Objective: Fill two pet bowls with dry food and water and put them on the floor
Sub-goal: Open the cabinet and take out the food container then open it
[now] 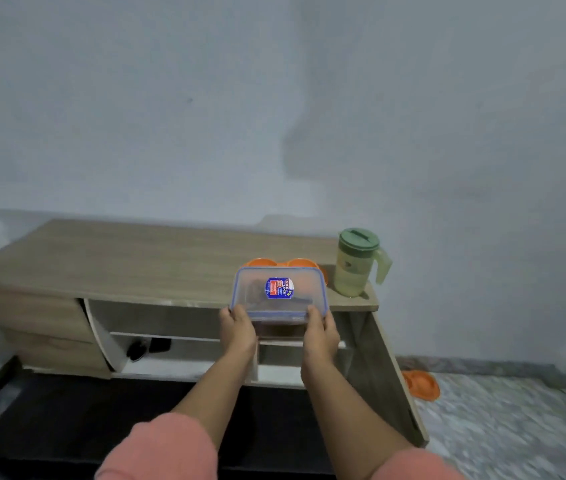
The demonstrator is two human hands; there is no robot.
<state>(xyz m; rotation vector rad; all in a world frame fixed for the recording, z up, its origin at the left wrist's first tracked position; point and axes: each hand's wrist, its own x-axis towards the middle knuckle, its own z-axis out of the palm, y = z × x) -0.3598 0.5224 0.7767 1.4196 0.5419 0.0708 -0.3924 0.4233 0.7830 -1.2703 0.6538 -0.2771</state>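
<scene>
Left hand point(239, 328), right hand point(320, 332) gripping container point(279, 294)

Both arms outstretched; left hand point(238, 329), right hand point(321, 332) curled, gripping.

A low wood-grain cabinet point(129, 261) stands against the pale wall. On its top, toward three o'clock, rests an orange plastic double pet bowl point(276, 263), and just beside it, further toward three o'clock at the top's end, stands a translucent green plastic pitcher with a darker green lid point(356, 266). On the speckled grey floor point(517, 427), at four o'clock beside the cabinet's end panel, lies a second orange plastic double bowl point(422, 384).
</scene>
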